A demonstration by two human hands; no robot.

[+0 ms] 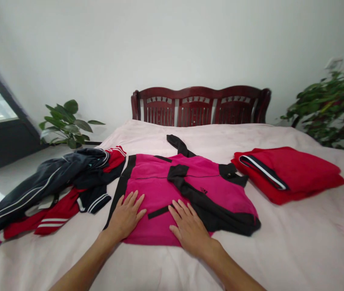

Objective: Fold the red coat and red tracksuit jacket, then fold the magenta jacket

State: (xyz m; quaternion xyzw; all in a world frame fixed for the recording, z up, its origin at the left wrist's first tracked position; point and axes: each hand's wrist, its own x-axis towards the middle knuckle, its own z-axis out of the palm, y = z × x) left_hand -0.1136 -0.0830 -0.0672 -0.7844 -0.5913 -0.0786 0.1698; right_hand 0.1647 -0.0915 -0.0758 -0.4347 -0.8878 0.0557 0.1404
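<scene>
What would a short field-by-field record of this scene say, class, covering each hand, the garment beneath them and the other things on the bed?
left hand: flat on the top, fingers spread
right hand: flat on the top, fingers spread
garment: magenta-and-black top, spread out
surface: pale pink bedspread
left of garment: crumpled dark and red clothes
right of garment: folded red garment
beyond bed: dark wooden headboard

The left hand (pixel 125 216) and right hand (pixel 189 230) lay palm down, fingers spread, the left forearm (pixel 82 262) reaching from seven o'clock, the right forearm (pixel 235 273) from five.
</scene>
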